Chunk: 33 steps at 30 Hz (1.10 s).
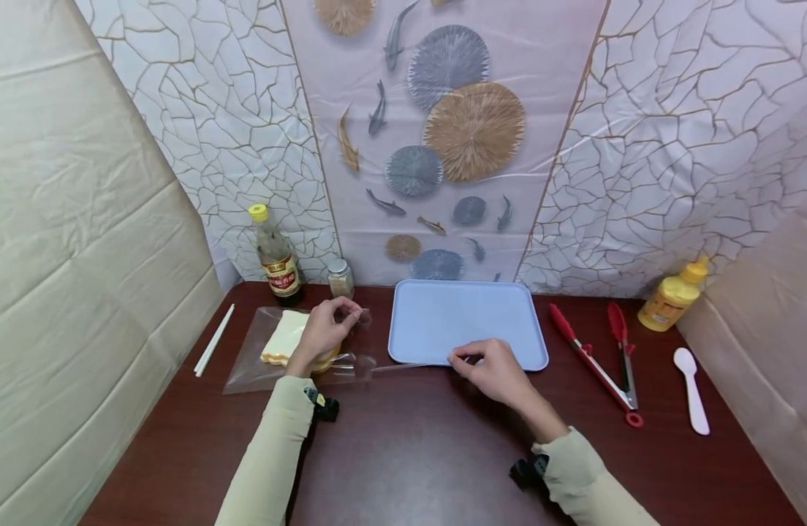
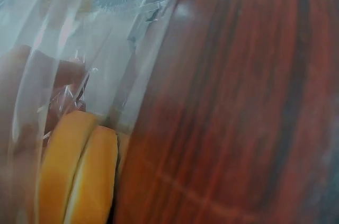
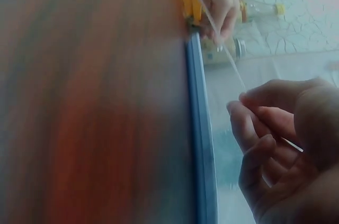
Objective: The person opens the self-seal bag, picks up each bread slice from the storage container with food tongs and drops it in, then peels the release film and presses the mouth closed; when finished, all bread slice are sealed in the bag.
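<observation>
A clear plastic bag (image 1: 248, 369) with sliced bread (image 1: 285, 334) inside lies at the left of the table. Over its right end, my left hand (image 1: 326, 329) pinches the crumpled plastic between thumb and fingers. From the bag a thin clear strip (image 1: 403, 366) stretches to my right hand (image 1: 494, 371), which pinches its end above the tray's front edge. The right wrist view shows the strip (image 3: 229, 57) running taut between both hands. Close up in the left wrist view, yellow-brown bread crusts (image 2: 66, 166) show, and the left fingers (image 2: 69, 73) are partly blurred behind plastic.
A light blue tray (image 1: 463, 321) sits at the back centre. Chopsticks (image 1: 214, 342), a sauce bottle (image 1: 278, 263) and a small jar (image 1: 341, 279) stand or lie left. Red-handled tongs (image 1: 601, 365), a yellow squeeze bottle (image 1: 672, 298) and a white spoon (image 1: 691, 391) are right.
</observation>
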Available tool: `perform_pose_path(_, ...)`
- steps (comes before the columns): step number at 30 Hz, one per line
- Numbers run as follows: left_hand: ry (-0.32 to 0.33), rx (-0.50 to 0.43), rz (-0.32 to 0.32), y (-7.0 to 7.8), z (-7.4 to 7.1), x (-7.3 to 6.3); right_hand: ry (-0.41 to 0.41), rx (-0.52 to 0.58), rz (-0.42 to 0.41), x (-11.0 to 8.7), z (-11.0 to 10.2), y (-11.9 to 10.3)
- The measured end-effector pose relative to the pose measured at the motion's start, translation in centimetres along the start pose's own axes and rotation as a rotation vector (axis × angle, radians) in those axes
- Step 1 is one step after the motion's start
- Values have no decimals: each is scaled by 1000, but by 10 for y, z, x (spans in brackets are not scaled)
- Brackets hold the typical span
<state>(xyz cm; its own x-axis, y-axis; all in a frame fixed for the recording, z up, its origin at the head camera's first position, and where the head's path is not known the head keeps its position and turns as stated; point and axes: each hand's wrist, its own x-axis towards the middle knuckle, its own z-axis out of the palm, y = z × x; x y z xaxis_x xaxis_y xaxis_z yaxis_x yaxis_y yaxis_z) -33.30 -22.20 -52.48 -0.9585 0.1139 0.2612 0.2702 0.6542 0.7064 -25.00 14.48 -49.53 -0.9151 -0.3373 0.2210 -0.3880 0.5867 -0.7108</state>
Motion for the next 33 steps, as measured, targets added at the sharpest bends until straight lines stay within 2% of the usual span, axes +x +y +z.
perform_pose_path(3,1,14,-3,0,-3,-2,4,-21,0,-13,-11,10)
perform_pose_path(8,-12,21,5,3,-5,-3,14,-56,53,-34,-31,29)
perform_pose_path(11,-9,12,-14,4,-5,-3,1,-77,83,-43,-41,38)
perform_pose_path(14,14,-3,-34,4,-4,-2,-33,-74,80,-51,-48,44)
perform_pose_path(21,72,-36,-19,3,-2,3,-74,-34,50,-57,-52,51)
perform_pose_path(25,101,-27,4,11,-4,6,-69,-61,59,-59,-54,52)
perform_pose_path(33,181,-55,-1,30,-24,5,31,-130,138,-62,-63,51)
